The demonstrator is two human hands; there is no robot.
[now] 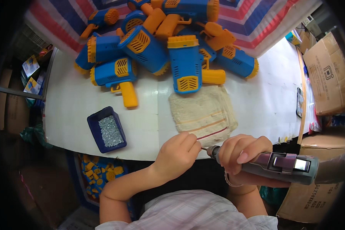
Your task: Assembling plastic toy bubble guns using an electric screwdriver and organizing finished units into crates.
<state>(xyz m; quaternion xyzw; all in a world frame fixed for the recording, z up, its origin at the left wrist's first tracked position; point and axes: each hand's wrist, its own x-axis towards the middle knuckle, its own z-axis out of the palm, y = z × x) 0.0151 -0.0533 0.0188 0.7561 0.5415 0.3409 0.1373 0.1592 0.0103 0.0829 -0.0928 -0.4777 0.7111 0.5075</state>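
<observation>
In my right hand (245,155) is a grey electric screwdriver (281,168), held level with its bit toward the left. My left hand (180,153) has its fingers pinched together at the tip of the bit; whatever small thing they hold is hidden. Just beyond my hands lies a folded beige cloth (201,109) with coloured stripes. One blue and yellow toy gun (187,65) rests on the cloth's far edge. Left of the cloth stands a dark blue bin (94,132) of small silver screws (111,132).
Several more blue and orange toy guns (115,73) are heaped at the back, against a striped sheet (253,19). A phone (299,101) lies at the table's right edge. Cardboard boxes (327,73) stand to the right. Below the table's left front, a crate holds yellow parts (99,172).
</observation>
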